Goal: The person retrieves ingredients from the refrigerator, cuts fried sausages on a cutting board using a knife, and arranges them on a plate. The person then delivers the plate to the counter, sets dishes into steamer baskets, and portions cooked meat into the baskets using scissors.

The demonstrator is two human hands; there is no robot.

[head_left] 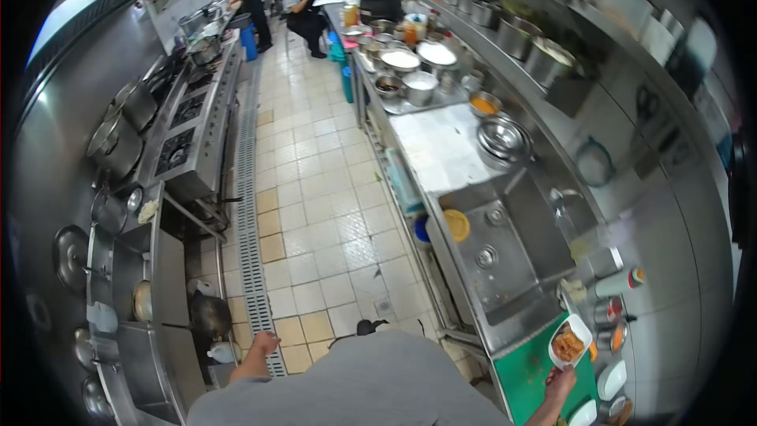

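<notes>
1 white bowl (pixel 582 331) of food (pixel 567 345), gripped by the right hand (pixel 561 380) over the green board (pixel 522 383)! Left hand (pixel 266 341) hangs loosely curled above the floor (pixel 311 221).

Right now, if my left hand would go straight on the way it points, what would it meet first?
The way looks free: ahead of the left hand only the tiled floor shows, apparently well below, though depth is hard to judge.
</notes>
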